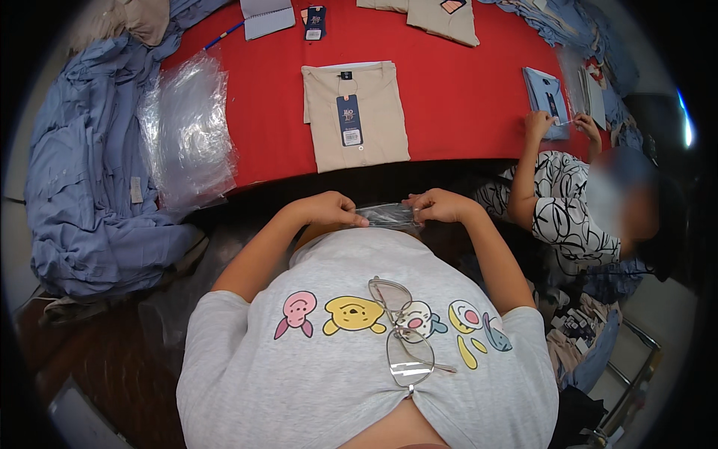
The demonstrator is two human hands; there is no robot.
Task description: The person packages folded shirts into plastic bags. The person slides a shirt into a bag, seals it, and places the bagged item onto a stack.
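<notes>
A clear plastic bag (389, 215) is stretched between my two hands, close to my body and just below the table's front edge. My left hand (334, 209) pinches one end of it, fingers closed. At the other end my right hand (443, 206) grips it the same way. Beyond them on the table lies a folded beige shirt (381, 112), neck away from me. A dark blue hang tag (348, 120) rests on its front, on a thin cord from the collar. Neither hand touches the shirt.
A red cloth (262, 97) covers the table. Clear plastic bags (191, 135) lie stacked at its left, beside a heap of blue garments (82, 165). At the back are a notepad (269, 19), a pen (223, 36) and more tags (314, 24). A co-worker (568, 194) at right handles a folded blue shirt (540, 86).
</notes>
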